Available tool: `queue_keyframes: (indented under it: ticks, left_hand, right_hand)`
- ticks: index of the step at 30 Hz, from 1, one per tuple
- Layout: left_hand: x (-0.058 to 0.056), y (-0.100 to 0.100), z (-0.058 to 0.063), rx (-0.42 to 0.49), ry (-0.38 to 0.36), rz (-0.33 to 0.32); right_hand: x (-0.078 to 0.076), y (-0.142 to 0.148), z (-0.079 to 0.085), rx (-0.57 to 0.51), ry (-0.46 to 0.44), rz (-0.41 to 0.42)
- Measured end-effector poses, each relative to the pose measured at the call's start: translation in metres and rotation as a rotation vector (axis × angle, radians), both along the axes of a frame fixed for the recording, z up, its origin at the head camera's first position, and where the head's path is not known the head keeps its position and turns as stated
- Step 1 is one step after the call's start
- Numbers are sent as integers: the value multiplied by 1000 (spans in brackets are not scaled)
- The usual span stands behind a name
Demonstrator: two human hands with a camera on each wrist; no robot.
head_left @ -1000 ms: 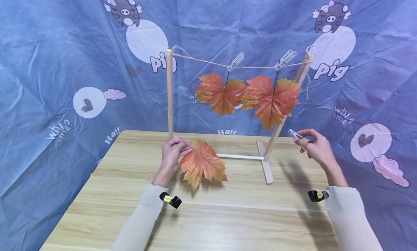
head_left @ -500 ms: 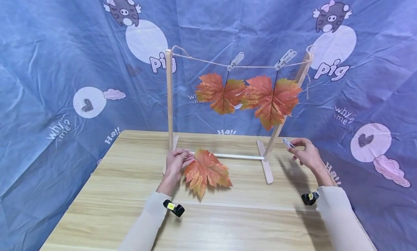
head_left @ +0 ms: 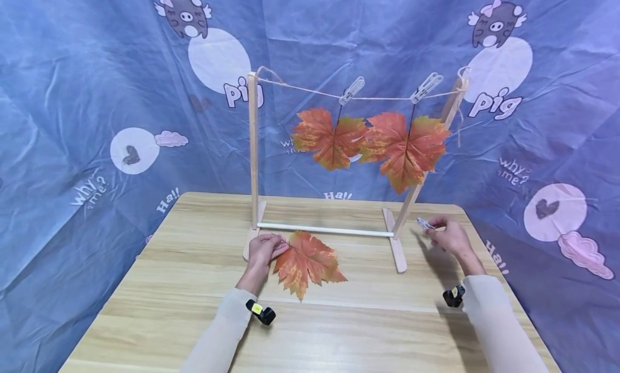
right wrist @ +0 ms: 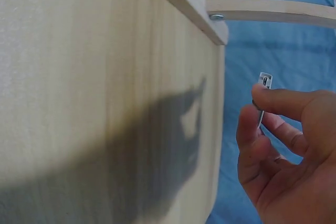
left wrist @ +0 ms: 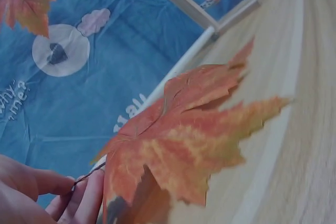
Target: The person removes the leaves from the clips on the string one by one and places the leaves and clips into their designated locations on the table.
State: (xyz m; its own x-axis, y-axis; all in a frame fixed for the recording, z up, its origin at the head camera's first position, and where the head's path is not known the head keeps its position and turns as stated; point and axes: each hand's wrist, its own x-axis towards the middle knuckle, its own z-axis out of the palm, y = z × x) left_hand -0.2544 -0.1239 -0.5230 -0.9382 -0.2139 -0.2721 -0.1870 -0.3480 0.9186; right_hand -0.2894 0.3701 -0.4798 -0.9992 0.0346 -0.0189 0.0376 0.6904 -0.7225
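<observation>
My left hand (head_left: 263, 253) pinches the thin dark stem of an orange maple leaf (head_left: 310, 262) between thumb and fingers. The leaf spreads to the right of the hand, low over the table in front of the rack's white bar. In the left wrist view the leaf (left wrist: 173, 135) fills the middle, its stem running in between the fingertips. My right hand (head_left: 450, 237) holds a small pale clothespin (head_left: 424, 224) by one end, right of the rack's right foot. The right wrist view shows the clothespin (right wrist: 265, 81) standing up from between thumb and fingers.
A wooden rack (head_left: 254, 147) stands at the back of the table (head_left: 339, 330), a string (head_left: 310, 91) tied between its posts. Two clothespins (head_left: 352, 91) on the string hold two maple leaves (head_left: 406, 147), hanging toward the right. A blue printed cloth (head_left: 97, 55) hangs behind.
My left hand has lowered the leaf and moved slightly right, uncovering the rack's left foot. My right hand has come down and left with the clothespin. The hanging leaves stay put.
</observation>
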Motion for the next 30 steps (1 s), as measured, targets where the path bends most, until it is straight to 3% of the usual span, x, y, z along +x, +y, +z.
queue_keyframes:
  ticks: [7, 15, 23, 30]
  left_hand:
    - [2, -2, -8, -79, -18, -5]
    - [2, -2, -9, -206, -36, -9]
    - [2, -5, -10, -307, -59, -48]
    - [3, -7, -10, -322, -67, -65]
  right_hand:
    - [0, -4, -13, 15, -39, -13]
    - [-2, -5, -24, 92, -65, -41]
    - [-2, -4, -34, 99, -109, -65]
    - [-1, -7, -35, 59, -138, -86]
